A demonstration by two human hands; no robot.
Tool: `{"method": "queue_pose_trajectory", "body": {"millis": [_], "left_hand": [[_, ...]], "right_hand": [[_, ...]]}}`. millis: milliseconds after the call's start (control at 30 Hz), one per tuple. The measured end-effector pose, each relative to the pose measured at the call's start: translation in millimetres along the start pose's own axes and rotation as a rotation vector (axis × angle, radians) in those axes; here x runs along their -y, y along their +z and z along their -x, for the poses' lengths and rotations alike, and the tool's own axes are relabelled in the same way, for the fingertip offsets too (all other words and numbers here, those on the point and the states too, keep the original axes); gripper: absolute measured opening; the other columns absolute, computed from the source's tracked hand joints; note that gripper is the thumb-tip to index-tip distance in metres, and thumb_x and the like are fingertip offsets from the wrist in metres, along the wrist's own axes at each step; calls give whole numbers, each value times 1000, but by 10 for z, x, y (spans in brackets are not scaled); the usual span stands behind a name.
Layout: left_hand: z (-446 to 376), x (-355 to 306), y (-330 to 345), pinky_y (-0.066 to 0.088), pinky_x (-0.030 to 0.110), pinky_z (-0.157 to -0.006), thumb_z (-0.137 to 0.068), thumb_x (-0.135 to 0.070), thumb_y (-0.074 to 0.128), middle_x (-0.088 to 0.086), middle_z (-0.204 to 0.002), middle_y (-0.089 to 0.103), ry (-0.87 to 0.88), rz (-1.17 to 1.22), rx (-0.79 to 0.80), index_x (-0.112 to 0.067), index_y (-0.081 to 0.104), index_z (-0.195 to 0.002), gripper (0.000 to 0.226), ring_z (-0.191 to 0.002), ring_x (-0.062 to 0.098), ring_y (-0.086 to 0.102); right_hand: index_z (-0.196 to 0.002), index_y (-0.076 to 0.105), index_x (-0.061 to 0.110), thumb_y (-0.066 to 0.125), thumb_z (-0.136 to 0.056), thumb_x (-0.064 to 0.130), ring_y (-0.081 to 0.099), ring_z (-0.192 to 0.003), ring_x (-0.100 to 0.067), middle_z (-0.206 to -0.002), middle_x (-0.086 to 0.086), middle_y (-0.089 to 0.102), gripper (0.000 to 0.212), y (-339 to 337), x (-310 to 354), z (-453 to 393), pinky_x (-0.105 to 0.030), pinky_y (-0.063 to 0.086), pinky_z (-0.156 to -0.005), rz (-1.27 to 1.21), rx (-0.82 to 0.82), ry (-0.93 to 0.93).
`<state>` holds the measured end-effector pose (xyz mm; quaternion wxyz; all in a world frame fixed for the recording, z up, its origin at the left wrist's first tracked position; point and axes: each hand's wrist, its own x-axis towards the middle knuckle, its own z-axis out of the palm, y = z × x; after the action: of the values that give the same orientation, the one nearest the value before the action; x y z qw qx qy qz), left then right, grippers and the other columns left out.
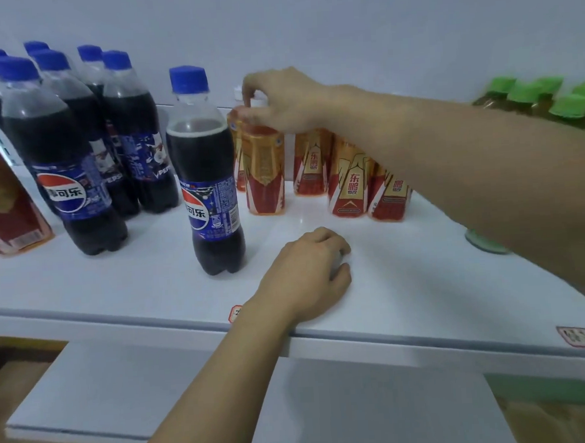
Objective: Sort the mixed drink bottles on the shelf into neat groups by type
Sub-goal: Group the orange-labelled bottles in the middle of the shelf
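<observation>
Head view, white shelf [151, 281], person reaching in w/ both bare arms.

R hand [283, 102] is up at the top of an orange energy-drink bottle [264, 175], fingers pinched together around its cap/neck from above; the cap itself is mostly hidden under the fingers. Bottle stands upright on the shelf, at the left front of the orange group [350, 176], approx. centre of shelf, toward the back. Other orange bottles stand just beside and behind it, red/gold labels facing front.

L hand [304, 275] rests knuckles-up on the shelf near the front edge, fingers curled under loosely, holding nothing visible.

Lone cola bottle [208, 178], blue cap, stands upright just left of the held bottle and forward of it, apart from the main cola cluster [73, 138] at far left, which stands in rows toward the back wall.

Far left edge: a red-labelled bottle [2, 204], tilted, partly cut off by frame. Far right, back: green-capped bottles [543, 96], blurred. Small stickers [579, 337] on shelf front lip, text unreadable.
</observation>
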<state>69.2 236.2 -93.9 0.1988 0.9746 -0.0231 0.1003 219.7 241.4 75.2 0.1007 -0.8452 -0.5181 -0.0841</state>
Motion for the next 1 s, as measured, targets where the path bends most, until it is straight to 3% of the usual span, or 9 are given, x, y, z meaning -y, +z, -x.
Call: {"method": "queue_pose_trajectory", "body": {"millis": [100, 200, 333, 433, 567, 633, 833, 1000], "left_hand": [[2, 1, -7, 46, 38, -105, -100, -34, 52, -6, -141, 53, 5, -1, -1, -22, 60, -133, 36, -121, 20, 55], [-2, -2, -9, 44, 38, -106, -99, -34, 53, -6, -141, 53, 8, -7, -12, -22, 61, -132, 36, -123, 20, 54], [0, 0, -13, 44, 38, -106, -99, -34, 53, -7, -141, 53, 9, -1, -4, -23, 61, -132, 36, -123, 19, 54], [-5, -9, -16, 45, 39, -106, -99, -35, 53, -7, -140, 53, 3, 8, -7, -23, 60, -132, 36, -122, 19, 54], [-4, -4, -17, 45, 39, -106, -100, -35, 52, -8, -141, 52, 0, -1, 3, -23, 59, -134, 37, -122, 18, 53], [-10, 1, -11, 45, 39, -106, -100, -36, 52, -8, -140, 52, -1, 5, -2, -23, 59, -133, 37, -121, 18, 54], [-11, -11, 8, 45, 39, -104, -101, -36, 51, -7, -140, 52, 4, -10, -20, -23, 58, -133, 36, -119, 18, 54], [-8, -28, -5, 45, 36, -102, -101, -36, 50, -6, -139, 53, 6, -20, -29, -23, 58, -133, 35, -117, 17, 54]], "right_hand": [[-117, 61, 15, 65, -96, 43, 55, -106, -23, -126, -6, 62, 35, 4, 26, -21, -30, 40, -78, 15, -31, 18], [-107, 63, 21, 69, -93, 37, 61, -100, -23, -123, -4, 62, 22, -154, 10, 24, -32, 51, -71, -13, 73, 50], [-94, 66, 30, 73, -94, 30, 55, -89, -9, -131, -1, 56, 7, -218, -42, 103, -33, 49, -72, -116, 122, 19], [-101, 70, 36, 74, -93, 23, 53, -93, -9, -132, 3, 53, 16, -230, -48, 135, -37, 49, -78, -157, 143, 9], [-108, 73, 38, 68, -93, 15, 56, -109, -15, -129, 7, 61, 29, -279, -151, 119, -34, 46, -87, -7, 179, -23], [-106, 74, 41, 65, -92, 13, 61, -105, -16, -120, 7, 68, 32, -314, -206, 130, -28, 44, -80, 75, 219, -33], [-99, 71, 47, 68, -96, 17, 53, -103, -13, -114, 12, 64, 31, -375, -417, 234, -24, 38, -76, 142, 234, -34], [-108, 75, 35, 64, -95, 18, 62, -98, -18, -110, 9, 70, 24, -432, -336, 197, -32, 45, -83, 234, 258, 1]]}}
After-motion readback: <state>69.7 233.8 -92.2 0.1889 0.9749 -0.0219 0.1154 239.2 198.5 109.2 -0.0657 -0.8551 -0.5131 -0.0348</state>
